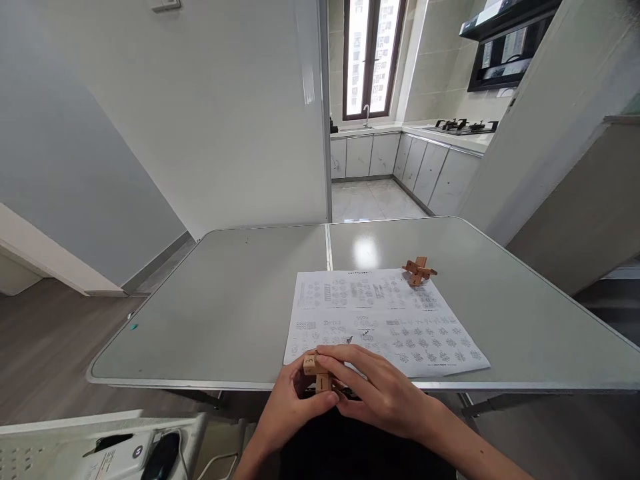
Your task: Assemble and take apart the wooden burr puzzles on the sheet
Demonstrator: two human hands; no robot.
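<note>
Both my hands hold a small wooden block puzzle (323, 381) at the table's near edge. Its light-brown pieces carry dark printed marks, and my fingers cover part of it. My left hand (293, 407) wraps it from the left, the thumb along its lower front. From the right, my right hand (377, 390) grips it with fingertips over the top. Just beyond lies a printed sheet (345, 317) covered with small diagrams. Several wooden pieces (419, 271), crossed in a cluster, rest on the sheet's far right corner.
The grey table (240, 300) has a metal rim and a seam across its middle. A tiny teal bit (133, 327) lies near its left edge. At lower left, a white plastic surface (45, 453) bears a white box (120, 460), a black object (163, 457) and cables.
</note>
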